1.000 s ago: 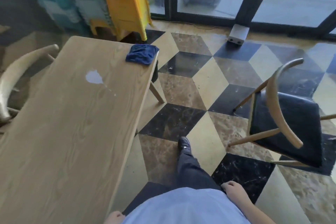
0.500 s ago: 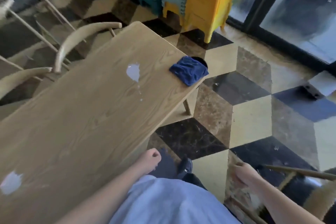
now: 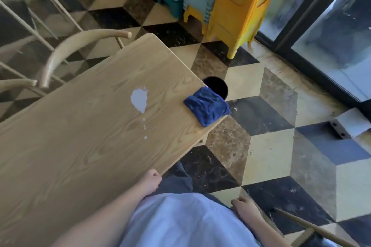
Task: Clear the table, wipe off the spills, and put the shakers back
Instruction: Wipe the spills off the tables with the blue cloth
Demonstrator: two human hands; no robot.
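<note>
A long wooden table (image 3: pixel 80 146) runs from lower left to the middle of the head view. A white spill (image 3: pixel 139 98) lies on its far half, with small drops trailing toward me. At the table's right edge sits a crumpled blue cloth (image 3: pixel 206 107), partly overhanging. My left hand (image 3: pixel 150 182) is curled into a loose fist at the table's near edge and holds nothing. My right hand (image 3: pixel 244 207) hangs by my hip with fingers bent, empty, close to a chair's wooden rail. No shakers are in view.
A wooden chair (image 3: pixel 76 46) with a curved back stands at the table's far left side. Stacked yellow and teal plastic stools (image 3: pixel 236 6) stand beyond the table end. A dark round bin (image 3: pixel 217 86) sits under the table corner. A glass door (image 3: pixel 331 26) is at right.
The view has swung left and moved closer to the table. My left hand rose to the table's edge. The cloth and spill have not moved.
</note>
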